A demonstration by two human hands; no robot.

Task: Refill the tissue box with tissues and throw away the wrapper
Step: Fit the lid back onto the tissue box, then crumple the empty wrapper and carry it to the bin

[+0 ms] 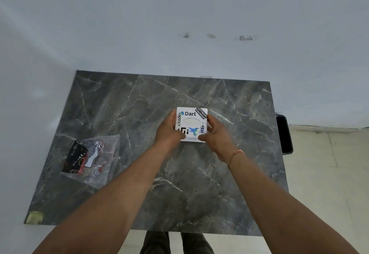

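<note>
Head view, looking straight down, and both hands are on the tissue box (191,124) near the middle of the grey marble table (219,173). It's a small white square box covered in stickers, with the oval dispensing slot facing up at the camera. The left hand (168,128) wraps the left wall, thumb lying over the near corner of the lid; the right hand (214,133) takes the opposite side, thumb on the near edge. Both are closed on the box, fingers pressed to its walls, squeezing from two sides. That looks like a grip meant to steady the box or work the lid, though whether the box rests on the marble or is held just above it cannot be told from here.

Something pale shows through the slot, so the box may well be filled, but no tissue pokes out and that stays a guess.

Over to the left, well apart from the box, the wrapper (91,159) lies flat and crumpled on the table: clear plastic with black, red and white print, slack enough to look empty. Out of the way there, it leaves the hands room.

Off the right edge of the table sits a dark bin (284,133) on the floor, a likely home for that wrapper. Judged from this, the refill is near done and the throwing away remains.
</note>
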